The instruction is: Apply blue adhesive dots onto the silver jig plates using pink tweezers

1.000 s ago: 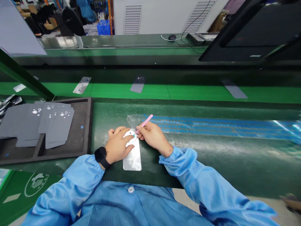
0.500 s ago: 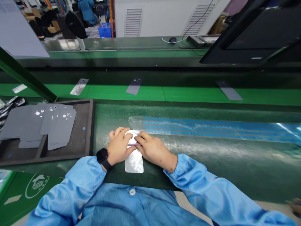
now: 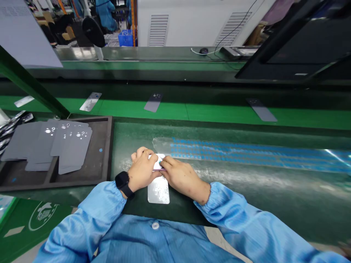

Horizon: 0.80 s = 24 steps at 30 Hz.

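Item: silver back plate (image 3: pixel 158 190), flat on the dark green bench mat (image 3: pixel 246 190), just in front of the person's chest; its far end was covered by both hands.

Left hand (image 3: pixel 142 170): lay palm-down on the plate's far end, fingers curled over its edge, pressing rather than gripping. A black watch (image 3: pixel 122 181) sat at the wrist.

Right hand (image 3: pixel 179 175): rested on the plate beside the left hand, fingers pinched narrowly on a thin pink stick (image 3: pixel 159 170), which lay nearly level across the plate between the two hands.

Nearby: a long clear strip with blue dots (image 3: pixel 246 151) ran rightward from just beyond the hands. A black tray (image 3: pixel 105 153) to the left held fanned grey plates (image 3: pixel 70 146). Three further plates lay well apart on the green belt (image 3: pixel 219 111) beyond. Blue sleeves (image 3: pixel 90 215) covered both arms.
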Tool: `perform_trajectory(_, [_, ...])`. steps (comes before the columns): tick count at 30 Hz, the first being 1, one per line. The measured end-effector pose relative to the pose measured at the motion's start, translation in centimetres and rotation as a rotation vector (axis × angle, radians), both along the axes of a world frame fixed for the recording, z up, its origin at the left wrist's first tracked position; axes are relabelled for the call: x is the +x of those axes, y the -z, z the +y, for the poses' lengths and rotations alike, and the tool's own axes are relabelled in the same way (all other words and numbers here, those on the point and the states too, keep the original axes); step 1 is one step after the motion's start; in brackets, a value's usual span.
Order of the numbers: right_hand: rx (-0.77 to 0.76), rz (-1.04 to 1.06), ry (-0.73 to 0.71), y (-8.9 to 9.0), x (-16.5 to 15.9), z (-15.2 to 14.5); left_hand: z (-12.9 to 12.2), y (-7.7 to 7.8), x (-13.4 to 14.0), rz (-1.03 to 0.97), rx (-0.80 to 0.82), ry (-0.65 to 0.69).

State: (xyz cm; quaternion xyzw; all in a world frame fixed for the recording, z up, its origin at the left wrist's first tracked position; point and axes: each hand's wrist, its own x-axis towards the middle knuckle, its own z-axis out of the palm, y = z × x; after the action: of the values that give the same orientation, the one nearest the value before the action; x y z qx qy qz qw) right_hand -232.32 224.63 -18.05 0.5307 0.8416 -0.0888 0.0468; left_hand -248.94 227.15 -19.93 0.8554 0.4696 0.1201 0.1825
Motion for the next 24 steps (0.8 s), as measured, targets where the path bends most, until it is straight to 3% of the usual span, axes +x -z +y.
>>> perform_trajectory(7, [-0.087,0.134,0.068,0.1,0.4,0.7,0.9,-0.7,0.7,0.043,-0.062,-0.023])
perform_trajectory(11, [-0.056,0.458,0.191,0.7,0.8,1.4,0.8,-0.5,0.8,-0.040,-0.087,-0.069])
perform_trajectory(14, [-0.165,0.676,0.290,0.8,0.7,3.1,0.8,-0.2,0.4,-0.209,-0.001,-0.108])
perform_trajectory(16, [-0.212,0.766,0.289,0.2,0.0,5.6,1.2,0.0,-0.3,-0.342,0.206,-0.210])
perform_trajectory(19, [-0.152,0.837,0.272,-2.0,-2.4,11.9,2.4,0.0,-1.3,-0.536,0.545,-0.431])
perform_trajectory(22, [-0.025,0.801,0.298,-5.0,-5.7,19.5,3.1,0.1,-1.7,-0.603,0.647,-0.553])
perform_trajectory(24, [0.105,0.576,0.355,-6.3,-7.4,23.7,3.0,0.4,-1.4,-0.585,0.626,-0.551])
